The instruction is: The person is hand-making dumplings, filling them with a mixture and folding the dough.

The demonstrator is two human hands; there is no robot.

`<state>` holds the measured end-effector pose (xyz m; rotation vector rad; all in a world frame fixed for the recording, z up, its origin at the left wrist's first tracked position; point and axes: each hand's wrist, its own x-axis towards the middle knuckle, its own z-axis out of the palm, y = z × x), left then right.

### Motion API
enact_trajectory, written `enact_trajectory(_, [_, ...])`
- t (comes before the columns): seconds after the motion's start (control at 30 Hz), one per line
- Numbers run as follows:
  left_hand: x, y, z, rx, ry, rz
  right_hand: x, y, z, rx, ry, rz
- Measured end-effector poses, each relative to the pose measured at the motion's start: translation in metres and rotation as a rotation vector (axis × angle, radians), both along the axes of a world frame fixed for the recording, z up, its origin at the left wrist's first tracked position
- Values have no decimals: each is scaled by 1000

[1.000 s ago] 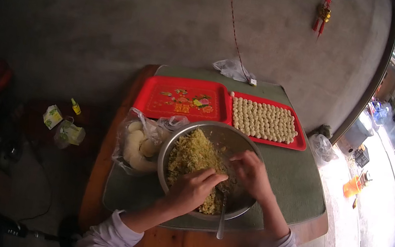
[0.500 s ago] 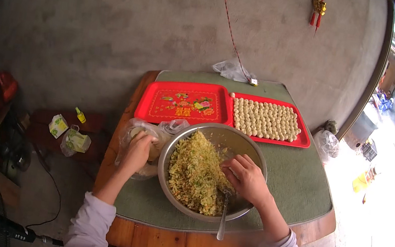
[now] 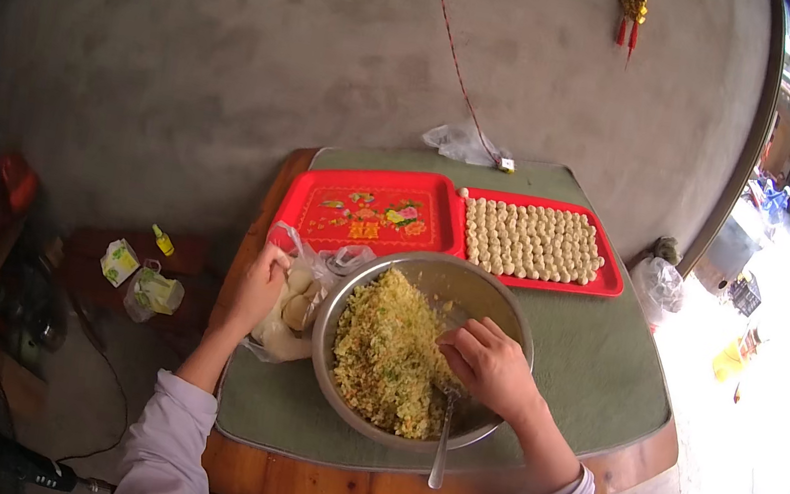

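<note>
A large steel bowl (image 3: 499,297) holds a heap of finely chopped yellow-green filling (image 3: 385,357) flecked with orange. Against the bowl's left side lies a clear plastic bag (image 3: 276,341) with round pale dough wrappers (image 3: 295,309) inside. My left hand (image 3: 258,288) grips the bag's upper left edge, its fingers closed on the plastic. Over the right part of the bowl, my right hand (image 3: 488,363) has its fingers curled together; whatever they hold, if anything, is hidden. Below that hand a metal spoon (image 3: 441,451) rests in the bowl, its handle over the near rim.
Behind the bowl, a red tray (image 3: 293,218) with a flower print lies beside another red tray (image 3: 613,278) bearing rows of small dough balls (image 3: 532,241). A crumpled plastic bag (image 3: 460,142) lies at the table's far edge. Packets (image 3: 153,292) sit on a low bench at left.
My left hand has drawn back leftward from over the wrappers to the bag's edge, so the wrappers show more. My right hand stays over the bowl, nearly still.
</note>
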<state>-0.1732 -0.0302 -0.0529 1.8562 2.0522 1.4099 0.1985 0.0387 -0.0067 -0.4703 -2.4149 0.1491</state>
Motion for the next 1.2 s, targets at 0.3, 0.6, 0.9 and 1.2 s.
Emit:
enact_trajectory(0.3, [4, 9, -28, -136, 407, 268, 2, 2, -4, 14, -21, -2])
enact_trajectory(0.6, [18, 13, -31, -224, 441, 369, 5, 1, -3, 3, -44, -5])
enact_trajectory(0.9, [15, 11, -39, -163, 363, 385, 4, 1, -5, 12, -21, -4])
enact_trajectory(1.2, [10, 18, -48, -40, 408, 403, 3, 3, -6, 24, -19, -7])
